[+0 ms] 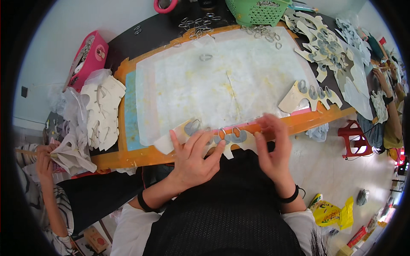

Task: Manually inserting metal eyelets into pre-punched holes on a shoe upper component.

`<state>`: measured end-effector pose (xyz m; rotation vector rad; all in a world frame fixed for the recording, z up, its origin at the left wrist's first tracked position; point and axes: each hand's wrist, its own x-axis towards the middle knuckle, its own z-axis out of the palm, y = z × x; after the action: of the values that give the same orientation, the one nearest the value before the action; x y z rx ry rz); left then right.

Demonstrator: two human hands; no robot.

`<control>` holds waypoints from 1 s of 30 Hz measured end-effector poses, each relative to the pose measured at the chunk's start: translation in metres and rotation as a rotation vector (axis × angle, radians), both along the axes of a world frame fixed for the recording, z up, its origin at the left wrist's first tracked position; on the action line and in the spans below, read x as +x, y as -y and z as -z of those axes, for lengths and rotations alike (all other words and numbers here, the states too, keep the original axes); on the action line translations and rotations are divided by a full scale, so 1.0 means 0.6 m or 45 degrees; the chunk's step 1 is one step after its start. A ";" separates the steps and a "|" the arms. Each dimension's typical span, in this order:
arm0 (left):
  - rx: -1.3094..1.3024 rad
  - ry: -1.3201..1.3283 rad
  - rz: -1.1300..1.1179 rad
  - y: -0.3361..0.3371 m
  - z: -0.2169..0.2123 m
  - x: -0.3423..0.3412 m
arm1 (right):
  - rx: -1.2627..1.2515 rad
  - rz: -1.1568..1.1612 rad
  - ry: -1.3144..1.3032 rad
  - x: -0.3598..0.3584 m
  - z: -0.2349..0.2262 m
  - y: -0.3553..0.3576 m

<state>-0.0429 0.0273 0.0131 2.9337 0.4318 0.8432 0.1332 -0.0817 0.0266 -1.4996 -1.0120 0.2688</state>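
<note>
A cream cut-out strip [166,142] with scalloped tabs and grey oval patches lies across the table's near edge. Metal oval rings, among them one ring [221,133], stand at its patches. My left hand [194,158] is on the strip, thumb and fingers closed down on it beside that ring. At the strip's right end is my right hand [275,147], fingers apart and partly blurred, with nothing visible in it. A similar cream piece with rings [294,99] lies farther right on the table. Part of the strip is hidden under my left fingers.
A white stained sheet [188,81] covers the table, with loose metal rings [196,27] behind it. A green basket [258,15] stands at the back, a pink box [87,59] at left. Cut pieces pile [320,42] at right. Another person's hand [44,164] works at left.
</note>
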 end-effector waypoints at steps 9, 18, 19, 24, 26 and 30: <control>-0.581 0.065 -0.066 -0.015 -0.043 0.021 | -0.174 -0.313 -0.028 -0.012 -0.023 -0.007; -0.913 0.111 0.470 -0.069 -0.054 0.039 | 0.127 -0.592 -0.641 -0.008 -0.036 -0.012; -0.946 0.162 0.520 -0.070 -0.053 0.040 | 0.080 -0.619 -0.582 -0.008 -0.041 -0.014; -1.294 0.424 0.688 -0.050 -0.056 0.040 | 0.137 -0.792 -0.638 -0.010 -0.037 -0.025; -1.473 0.533 0.746 -0.036 -0.054 0.043 | 0.261 -0.863 -1.083 -0.026 -0.032 -0.029; -1.438 0.570 0.656 -0.033 -0.041 0.042 | 0.329 -0.907 -1.661 -0.044 -0.030 -0.044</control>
<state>-0.0175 0.0472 0.0380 1.6412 0.0465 0.7675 0.1067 -0.0554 0.0447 -0.4191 -0.3985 1.3484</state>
